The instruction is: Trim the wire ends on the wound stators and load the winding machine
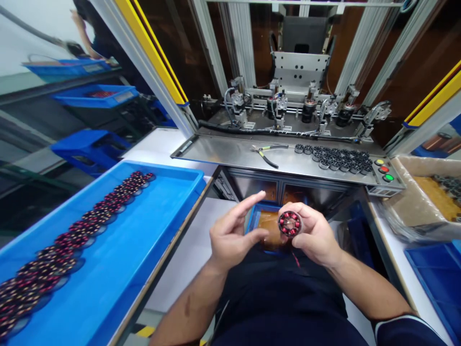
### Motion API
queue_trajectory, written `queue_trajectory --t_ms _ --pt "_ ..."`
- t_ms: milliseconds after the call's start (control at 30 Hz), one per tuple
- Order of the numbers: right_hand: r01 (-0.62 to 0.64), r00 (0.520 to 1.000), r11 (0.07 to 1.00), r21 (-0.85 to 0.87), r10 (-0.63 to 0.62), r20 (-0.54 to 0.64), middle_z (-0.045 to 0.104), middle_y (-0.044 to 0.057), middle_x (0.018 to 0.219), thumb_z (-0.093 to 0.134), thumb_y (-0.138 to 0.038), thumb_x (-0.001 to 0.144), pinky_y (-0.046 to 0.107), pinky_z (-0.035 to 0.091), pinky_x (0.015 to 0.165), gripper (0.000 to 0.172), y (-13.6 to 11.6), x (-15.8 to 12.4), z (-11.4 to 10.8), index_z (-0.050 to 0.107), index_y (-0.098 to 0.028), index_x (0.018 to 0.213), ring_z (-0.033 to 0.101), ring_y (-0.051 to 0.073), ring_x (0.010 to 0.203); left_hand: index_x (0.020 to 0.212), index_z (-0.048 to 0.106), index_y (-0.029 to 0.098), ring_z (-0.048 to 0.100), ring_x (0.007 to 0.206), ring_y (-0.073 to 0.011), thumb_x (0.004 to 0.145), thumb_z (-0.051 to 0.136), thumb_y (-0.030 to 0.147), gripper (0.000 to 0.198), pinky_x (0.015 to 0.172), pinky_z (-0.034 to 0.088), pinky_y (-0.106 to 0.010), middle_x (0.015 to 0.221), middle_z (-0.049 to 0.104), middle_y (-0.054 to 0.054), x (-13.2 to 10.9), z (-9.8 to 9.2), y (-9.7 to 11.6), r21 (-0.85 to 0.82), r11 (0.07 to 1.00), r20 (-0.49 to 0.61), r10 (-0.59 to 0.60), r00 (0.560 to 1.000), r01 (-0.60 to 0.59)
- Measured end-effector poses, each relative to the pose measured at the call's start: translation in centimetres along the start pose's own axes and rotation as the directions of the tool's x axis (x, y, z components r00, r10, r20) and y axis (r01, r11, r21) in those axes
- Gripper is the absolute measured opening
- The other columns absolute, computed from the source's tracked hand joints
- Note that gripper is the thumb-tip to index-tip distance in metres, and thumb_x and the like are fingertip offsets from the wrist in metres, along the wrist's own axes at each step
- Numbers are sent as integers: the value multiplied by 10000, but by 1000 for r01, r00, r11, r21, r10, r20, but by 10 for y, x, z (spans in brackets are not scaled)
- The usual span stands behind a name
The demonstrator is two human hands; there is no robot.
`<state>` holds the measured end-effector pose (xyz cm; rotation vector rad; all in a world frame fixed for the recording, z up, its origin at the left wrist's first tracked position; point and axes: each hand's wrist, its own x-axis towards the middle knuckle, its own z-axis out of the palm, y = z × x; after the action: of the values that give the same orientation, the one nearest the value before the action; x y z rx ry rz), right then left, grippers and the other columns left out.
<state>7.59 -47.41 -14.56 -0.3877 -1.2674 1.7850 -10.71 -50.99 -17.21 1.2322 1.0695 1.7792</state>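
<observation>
Between the thumb and fingers of my right hand [313,233] is a wound motor stator [289,224], a round black core with red wire coils facing me. A short red wire end [296,260] hangs below it. My left hand [236,230] is held to the left of the stator, thumb and fingers apart, with nothing in it. Beneath both hands an amber-coloured surface [268,226] shows inside a blue bin, partly hidden by the hands. Rows of similar wound stators [90,223] lie overlapping in the large blue tray [144,250] at left.
Cutting pliers [268,154] and several bare black cores [342,159] rest on the metal ledge [223,151]. Behind stands a winding machine [298,108]; its push buttons [384,169] are at right. A lined cardboard box [414,192] holds more cores. A person [104,38] is at the back left.
</observation>
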Motion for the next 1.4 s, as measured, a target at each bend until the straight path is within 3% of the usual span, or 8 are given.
queue_trajectory --t_ms 167,300,433,567,767,967,1267,1400 --pt "417 873 679 -605 -484 60 666 74 965 867 -283 758 370 568 741 397 -3 -4 -11 663 -212 1092 649 218 881 1128 738 135 726 1113 -277 770 834 363 435 1035 553 -423 1182 769 -154 3 -6 -7 126 972 -157 -180 971 200" --pt "537 747 318 -781 -609 266 674 97 970 776 -147 796 410 568 714 428 -3 -3 -14 640 -229 1194 656 249 857 1178 755 198 704 1037 -244 752 853 366 468 937 562 -322 1143 771 -118 -8 4 20 206 979 148 -23 989 -8" --pt "585 683 180 -791 -635 361 663 102 972 709 -121 811 417 572 716 452 -2 -1 -13 622 -219 1243 657 256 859 1242 731 246 696 884 -203 731 867 393 548 833 564 -292 1099 776 -89 -7 16 36 188 979 315 17 949 -80" --pt "597 709 229 -769 -598 373 634 113 1005 721 -92 776 415 559 750 505 -5 -5 -16 612 -193 1259 632 256 899 1167 765 235 703 872 -220 708 886 361 491 826 562 -315 1005 787 -84 0 19 35 192 977 334 21 942 -90" --pt "484 855 595 -641 -477 203 613 96 1012 779 -251 761 433 525 762 436 -9 -8 -21 641 -209 1172 607 268 914 1214 741 269 691 949 -258 697 890 190 544 871 545 -366 1060 789 -86 0 19 29 333 901 273 192 943 -280" --pt "503 834 523 -688 -503 227 621 36 802 729 -104 850 321 486 638 132 -13 -1 -6 656 -188 922 585 169 718 1251 716 244 704 990 -254 737 854 154 540 909 564 -368 1139 774 -103 -2 16 27 388 839 284 284 916 -381" --pt "330 939 667 -668 -305 159 612 19 730 634 -121 929 283 475 625 163 -30 -2 -8 612 -183 779 574 136 667 1202 728 271 737 958 -188 770 831 143 462 792 612 -237 1149 748 -71 -8 18 26 31 997 293 -76 953 70" --pt "329 939 671 -664 -306 156 594 5 723 640 -130 928 271 457 625 173 -31 -4 -8 603 -181 768 562 126 665 1166 737 265 733 950 -161 767 828 121 434 833 604 -217 1141 740 -58 -9 22 25 -24 998 281 -41 959 49"
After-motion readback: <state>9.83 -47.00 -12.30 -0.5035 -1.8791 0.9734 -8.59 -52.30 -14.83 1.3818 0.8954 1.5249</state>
